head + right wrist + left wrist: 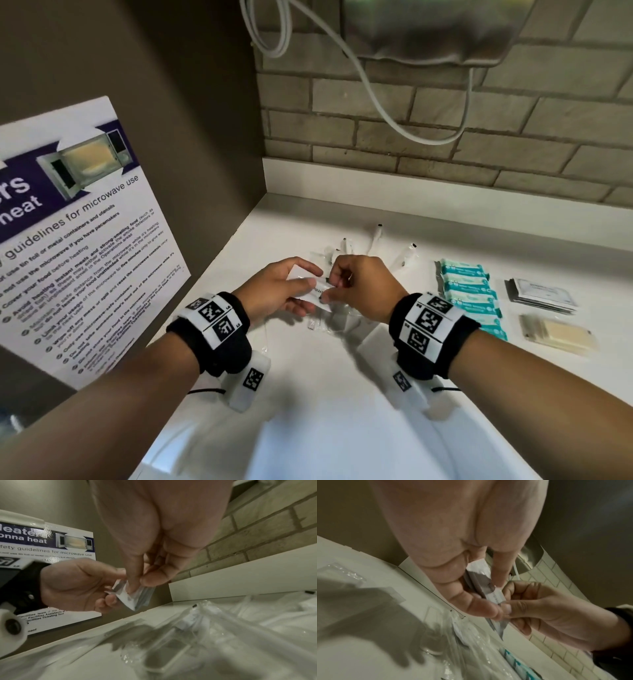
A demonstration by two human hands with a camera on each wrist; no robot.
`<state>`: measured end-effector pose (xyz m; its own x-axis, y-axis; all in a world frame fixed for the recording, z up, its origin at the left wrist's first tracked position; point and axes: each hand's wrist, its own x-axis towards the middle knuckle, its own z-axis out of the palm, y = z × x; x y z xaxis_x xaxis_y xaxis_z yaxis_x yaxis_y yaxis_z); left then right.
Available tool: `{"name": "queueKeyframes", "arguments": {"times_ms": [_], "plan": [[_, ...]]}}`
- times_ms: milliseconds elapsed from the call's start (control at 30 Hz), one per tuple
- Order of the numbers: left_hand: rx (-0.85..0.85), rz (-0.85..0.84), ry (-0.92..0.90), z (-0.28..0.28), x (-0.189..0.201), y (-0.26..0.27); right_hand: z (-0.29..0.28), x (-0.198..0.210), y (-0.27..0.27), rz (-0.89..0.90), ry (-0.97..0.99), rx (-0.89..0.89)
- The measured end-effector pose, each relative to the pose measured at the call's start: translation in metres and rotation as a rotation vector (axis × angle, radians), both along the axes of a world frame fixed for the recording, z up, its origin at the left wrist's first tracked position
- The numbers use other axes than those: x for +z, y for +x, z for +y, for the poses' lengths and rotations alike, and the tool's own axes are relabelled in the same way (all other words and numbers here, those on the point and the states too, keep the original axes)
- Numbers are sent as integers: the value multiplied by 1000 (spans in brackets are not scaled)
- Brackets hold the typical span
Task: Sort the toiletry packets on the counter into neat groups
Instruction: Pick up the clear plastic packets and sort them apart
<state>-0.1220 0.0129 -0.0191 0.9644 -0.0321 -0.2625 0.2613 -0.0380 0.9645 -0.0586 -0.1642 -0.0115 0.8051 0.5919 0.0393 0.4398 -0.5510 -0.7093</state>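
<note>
Both hands meet above the white counter (335, 387), holding a small stack of white toothpaste sachets (317, 290) between them. My left hand (279, 291) grips the stack's left end with thumb and curled fingers. My right hand (356, 287) pinches its right end. The left wrist view shows the sachets (494, 597) edge-on between both thumbs. From the right wrist, the stack (135, 599) hangs under my pinching right fingertips (132, 586). Clear-wrapped toothbrush packets (346, 251) lie scattered on the counter under and behind the hands.
To the right lie a row of teal packets (471, 296), a stack of grey-white sachets (539, 294) and a stack of beige packets (558, 334). A microwave poster (78, 240) covers the left wall. A brick wall (445, 137) with a white cable (376, 96) stands behind.
</note>
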Motion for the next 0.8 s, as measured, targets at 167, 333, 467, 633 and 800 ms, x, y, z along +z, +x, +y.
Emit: {"name": "queueKeyframes", "arguments": {"times_ms": [167, 333, 467, 633, 800], "plan": [[26, -31, 32, 11, -5, 12, -10, 2, 17, -18, -220, -6], [181, -120, 80, 38, 4, 29, -16, 12, 69, -116, -395, -42], [254, -182, 96, 48, 13, 44, 5, 16, 94, -84, -548, 69], [212, -180, 117, 48, 13, 52, 30, 3, 87, -127, -841, 221], [148, -151, 153, 41, 8, 51, 44, -12, 90, -121, -821, 171]]}}
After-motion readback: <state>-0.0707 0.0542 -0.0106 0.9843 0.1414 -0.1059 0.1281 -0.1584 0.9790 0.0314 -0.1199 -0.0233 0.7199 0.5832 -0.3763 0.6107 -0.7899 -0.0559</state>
